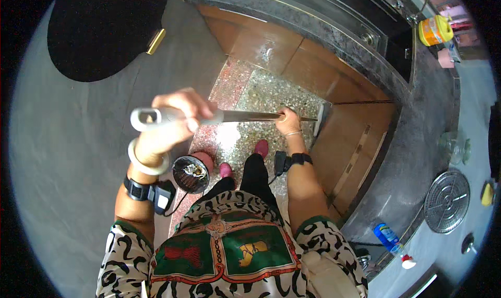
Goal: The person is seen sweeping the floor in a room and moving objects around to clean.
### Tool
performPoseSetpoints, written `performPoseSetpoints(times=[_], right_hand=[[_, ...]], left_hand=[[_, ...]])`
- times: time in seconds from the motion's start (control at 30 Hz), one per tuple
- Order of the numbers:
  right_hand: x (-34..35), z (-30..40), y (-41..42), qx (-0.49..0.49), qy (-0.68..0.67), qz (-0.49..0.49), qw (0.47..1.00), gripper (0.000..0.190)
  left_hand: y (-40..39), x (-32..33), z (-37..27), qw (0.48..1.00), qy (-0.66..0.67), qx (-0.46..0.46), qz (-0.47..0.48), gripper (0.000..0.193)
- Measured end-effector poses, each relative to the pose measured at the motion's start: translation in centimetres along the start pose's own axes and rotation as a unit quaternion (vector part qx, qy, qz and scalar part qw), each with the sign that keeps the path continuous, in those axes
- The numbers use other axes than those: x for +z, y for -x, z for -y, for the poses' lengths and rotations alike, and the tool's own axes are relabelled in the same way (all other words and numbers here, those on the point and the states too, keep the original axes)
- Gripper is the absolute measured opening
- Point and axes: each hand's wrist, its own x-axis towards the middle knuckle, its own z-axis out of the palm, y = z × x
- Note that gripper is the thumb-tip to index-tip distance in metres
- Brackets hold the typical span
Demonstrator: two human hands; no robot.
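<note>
My left hand (188,104) is wrapped around the grey plastic grip at the top of a long metal pole (246,116). The grip ends in a hanging loop. Lower down, my right hand (288,122) closes around the same pole. At the pole's far end a narrow white-and-grey head (319,120) rests by the base of the brown cabinets; whether it belongs to a broom or a mop I cannot tell. Beneath is a speckled terrazzo floor (270,98). A lined waste bin (191,174) with litter inside stands beside my left foot, below my left forearm.
Brown cabinet doors (313,67) close in the floor ahead and at right. Above runs a dark stone counter (422,114) with a sink (368,39), a yellow jug (435,30), a blue bottle (387,237) and a round perforated metal rack (446,202). A grey surface (86,141) lies left.
</note>
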Motion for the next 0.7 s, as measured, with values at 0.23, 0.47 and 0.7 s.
performPoseSetpoints(times=[0.23,0.47,0.7], right_hand=[[-1.5,0.5,-0.5,-0.162,-0.007,0.209,0.964,0.016],[-0.3,2.4,-1.6,-0.124,-0.009,0.167,0.978,0.015],[0.3,3.6,0.7,-0.204,-0.033,0.244,0.948,0.015]], left_hand=[[1.6,-1.2,-2.3,0.974,0.04,0.223,-0.016,0.026],[3.4,-0.6,-0.6,0.989,-0.033,0.018,-0.146,0.027],[7.3,-3.7,-2.2,0.974,0.083,0.139,-0.158,0.032]])
